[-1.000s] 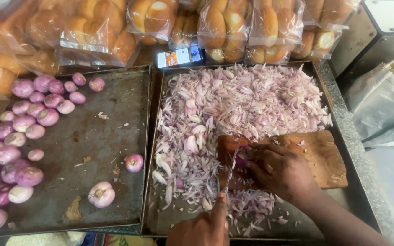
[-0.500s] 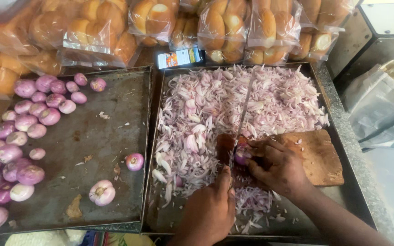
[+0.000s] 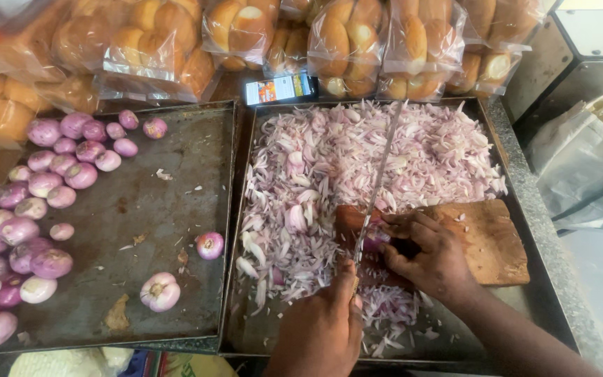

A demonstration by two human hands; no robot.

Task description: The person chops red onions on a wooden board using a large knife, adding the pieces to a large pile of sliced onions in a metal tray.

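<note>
Since half a second ago the knife has tilted up, its long blade now stretching from the handle near the bottom edge toward the far rim of the tray, and the hand on the board has shifted slightly over the onion.

On the left, a dark flat tray holds a cluster of peeled purple onions along its left side, with two loose ones nearer the middle: a small onion and a larger pale onion. Bagged bread rolls line the back, and a phone lies between the trays and the bags.

Further right, the second tray is heaped with sliced onion. The left hand is closed tight around the knife handle, at the near edge of this tray. Just right of the blade, the right hand rests on the wooden cutting board, fingers curled and pressed down on a partly cut onion that sits at the board's left end, touching the blade's side.

For clean slicing here, I judge that the fingertips should stay tucked back with the knuckles guiding the flat of the blade, the onion held flat side down so it cannot roll, and each stroke kept thin and even. Slices piling against the board's edge could crowd the blade, so nudging them aside helps. At far right, a crumpled plastic bag sits beyond the stone counter edge.
</note>
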